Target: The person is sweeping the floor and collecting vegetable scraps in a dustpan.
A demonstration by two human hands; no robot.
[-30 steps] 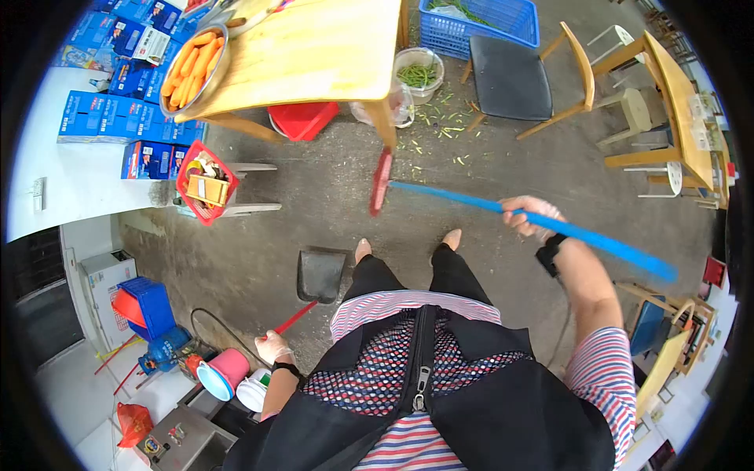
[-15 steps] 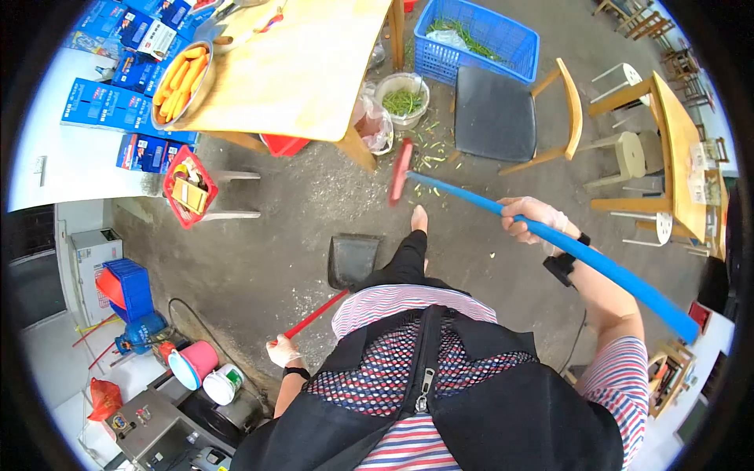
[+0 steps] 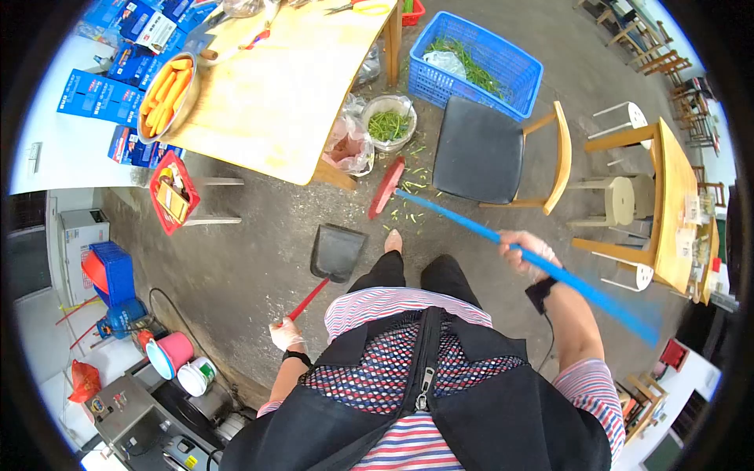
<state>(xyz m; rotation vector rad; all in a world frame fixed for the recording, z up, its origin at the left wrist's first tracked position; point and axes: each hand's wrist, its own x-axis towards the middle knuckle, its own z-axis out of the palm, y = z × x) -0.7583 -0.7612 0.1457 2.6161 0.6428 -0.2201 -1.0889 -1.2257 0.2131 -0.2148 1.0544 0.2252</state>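
Gripping a long blue broom pole (image 3: 459,220), my clear-gloved right hand (image 3: 530,255) has its fingers curled closed; my clear-gloved left hand (image 3: 287,335) closes round a thin red handle (image 3: 309,299). That handle joins a black plastic dustpan (image 3: 338,251), low at eleven o'clock. At twelve, the narrow red broom head (image 3: 386,188) slants beside green vegetable scraps (image 3: 419,172); a black-seated wooden chair (image 3: 479,149) stands at one.

Got a round silver metal bowl (image 3: 191,100) of orange carrots (image 3: 165,96) on the pale wooden bench (image 3: 267,102), plus a black-seated wooden chair (image 3: 479,149) near a big blue plastic crate (image 3: 426,83) with greens (image 3: 477,72) inside.
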